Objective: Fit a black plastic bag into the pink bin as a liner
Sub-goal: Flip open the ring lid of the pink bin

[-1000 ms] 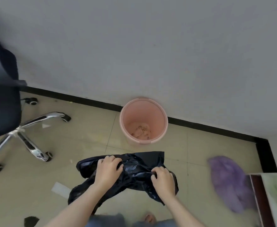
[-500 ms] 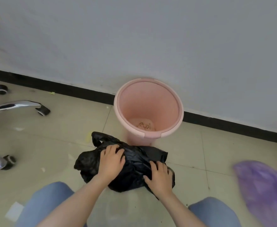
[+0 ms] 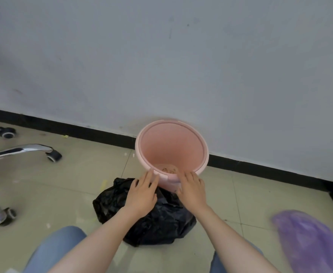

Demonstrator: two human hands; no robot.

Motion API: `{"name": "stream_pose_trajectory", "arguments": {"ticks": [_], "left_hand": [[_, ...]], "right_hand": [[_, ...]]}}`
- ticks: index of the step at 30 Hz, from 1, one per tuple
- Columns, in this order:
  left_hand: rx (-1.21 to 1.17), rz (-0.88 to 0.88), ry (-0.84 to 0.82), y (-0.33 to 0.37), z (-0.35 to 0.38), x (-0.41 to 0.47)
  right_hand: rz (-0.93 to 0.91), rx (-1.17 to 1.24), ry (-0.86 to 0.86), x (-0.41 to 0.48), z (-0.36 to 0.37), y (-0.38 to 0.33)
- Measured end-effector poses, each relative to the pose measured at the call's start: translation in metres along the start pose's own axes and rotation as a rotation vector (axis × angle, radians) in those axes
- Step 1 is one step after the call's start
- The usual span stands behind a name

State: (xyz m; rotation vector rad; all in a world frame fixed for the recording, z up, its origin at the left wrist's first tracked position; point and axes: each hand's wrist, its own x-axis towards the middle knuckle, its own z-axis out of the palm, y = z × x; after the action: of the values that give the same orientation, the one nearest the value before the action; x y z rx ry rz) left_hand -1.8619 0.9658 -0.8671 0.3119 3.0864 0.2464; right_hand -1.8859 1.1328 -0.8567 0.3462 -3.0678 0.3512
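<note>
So the bag (image 3: 148,219) is just a crumpled black heap on the floor (image 3: 79,186), glossy and wrinkly plastic, bunched up with no clear opening showing. It sits right in front of the bin (image 3: 171,152), touching or nearly touching its near wall, between the person's knees and the bin.

The bin is a round pink plastic one, upright, standing against the black skirting at the foot of the grey wall (image 3: 181,66). It has a thick rolled rim, and you can see some small brownish bits at the bottom inside. No liner in it yet.

Left hand (image 3: 142,196) is flat and open over the bag, fingers spread and reaching toward the bin's near rim, grip not closed on anything. Right hand (image 3: 191,190) is also open, fingers stretched out at the rim, maybe touching it, can't tell for sure.

Off to the left there's a chair base (image 3: 20,150) in chrome with castors, and something purple (image 3: 311,243) and blurry at lower right.
</note>
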Motion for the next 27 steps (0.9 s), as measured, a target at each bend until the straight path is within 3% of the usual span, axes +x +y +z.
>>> {"name": "stream_pose_trajectory", "arguments": {"ticks": [7,10,14,18,22,27], "left_hand": [[0.15,0.071,0.034,-0.009,0.007,-0.001],[0.179,0.084,0.049,-0.01,0.003,0.0],[0.153,0.105,-0.005,-0.007,0.004,-0.005],[0.054,0.026,-0.107,0.002,0.01,-0.019],[-0.101,0.034,-0.104,0.011,0.006,-0.02],[-0.105,0.01,-0.158,0.011,0.008,-0.017]], "right_hand": [[-0.038,-0.065,-0.022,-0.002,-0.002,0.004],[-0.03,0.09,-0.023,-0.006,-0.002,0.006],[-0.046,0.239,-0.087,-0.017,-0.001,0.018],[-0.056,0.23,-0.189,-0.016,-0.004,0.025],[-0.031,0.334,-0.168,-0.012,-0.01,0.023],[-0.034,0.291,-0.227,-0.009,-0.013,0.026]]}}
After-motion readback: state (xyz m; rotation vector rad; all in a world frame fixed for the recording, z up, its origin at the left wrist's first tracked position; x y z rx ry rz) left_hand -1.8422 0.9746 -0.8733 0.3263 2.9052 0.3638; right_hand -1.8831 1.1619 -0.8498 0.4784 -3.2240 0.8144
